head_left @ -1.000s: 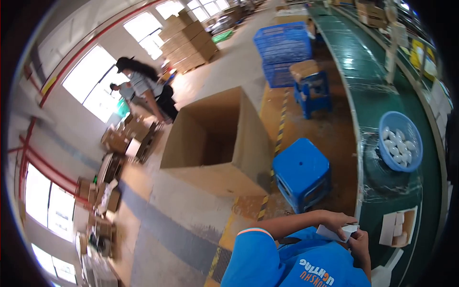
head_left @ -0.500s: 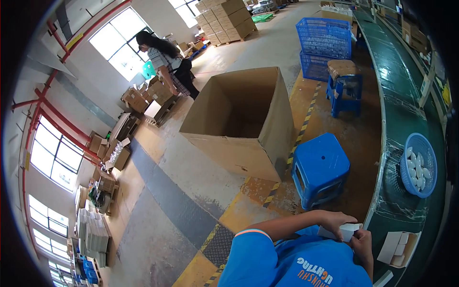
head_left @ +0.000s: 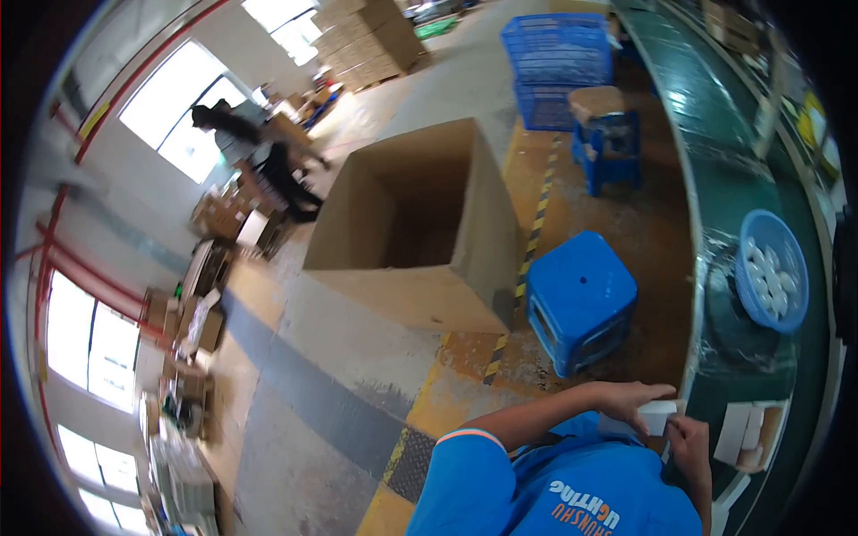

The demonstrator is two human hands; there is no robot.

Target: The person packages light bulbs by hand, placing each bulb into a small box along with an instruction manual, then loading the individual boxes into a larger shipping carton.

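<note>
My left hand is wrapped round a small white box in front of my blue shirt, its thumb and fingers on either side. At the box's near right end, my right hand is closed, with bent fingers against the end. Its fingertips are partly hidden. Right of my hands, an open carton with several small white boxes lies on the green conveyor belt. Farther up the belt stands a blue basket holding several white bulbs.
A large open cardboard box stands on the floor ahead. Beside the belt are a blue stool, a second stool with a brown top and stacked blue crates. Another person bends near cartons by the windows.
The view has shifted, so the surroundings sit further left and higher. Both hands stay at the small white box, which has turned slightly. The other person now bends lower.
</note>
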